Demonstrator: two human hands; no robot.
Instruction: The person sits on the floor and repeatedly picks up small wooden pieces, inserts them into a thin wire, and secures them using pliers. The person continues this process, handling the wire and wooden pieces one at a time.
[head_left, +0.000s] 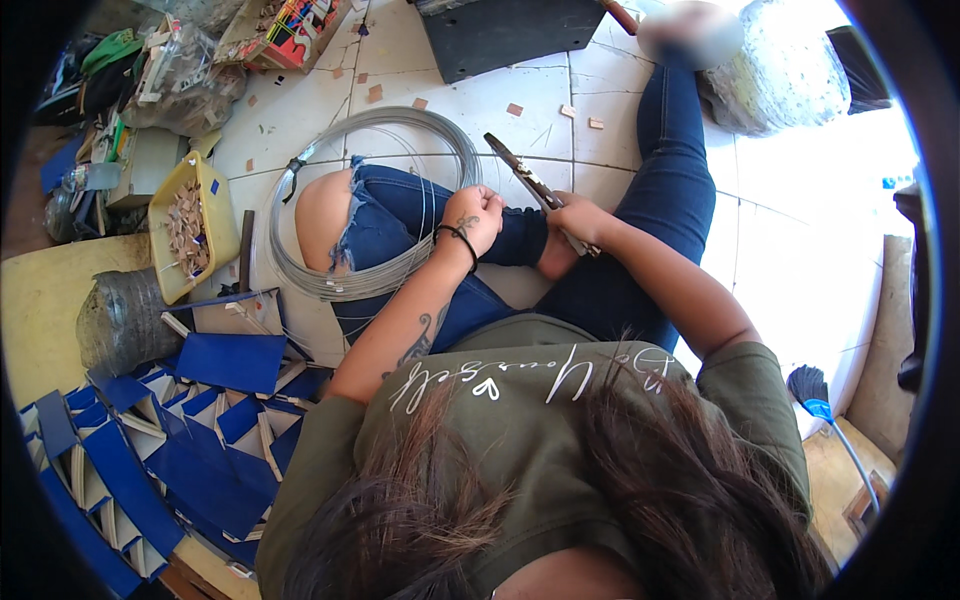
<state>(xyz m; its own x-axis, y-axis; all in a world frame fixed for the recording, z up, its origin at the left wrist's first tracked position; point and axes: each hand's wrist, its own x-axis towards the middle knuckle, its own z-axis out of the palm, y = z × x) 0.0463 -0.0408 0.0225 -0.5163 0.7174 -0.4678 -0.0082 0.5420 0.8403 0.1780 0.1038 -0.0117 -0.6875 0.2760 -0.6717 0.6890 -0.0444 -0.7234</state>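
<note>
My left hand (474,216), with a black band at the wrist, is closed, fingertips pressed together, at the right edge of a large coil of grey wire (455,125). What it pinches, if anything, is too small to make out. The coil lies round my bent left knee, with thin loose strands crossing inside it. My right hand (578,219) is wrapped round long metal pliers (530,180). They slant up and left, one end pointing beyond my left hand. The two hands are a little apart above my lower leg.
Left of me stands a yellow tub (212,215) of small wooden pieces. Blue-and-white pieces (215,440) are piled below it. A dark box (510,40) and a wrapped bundle (780,70) are at the far side. Small brown chips (515,109) lie on the white tiles. A brush (815,400) is at the right.
</note>
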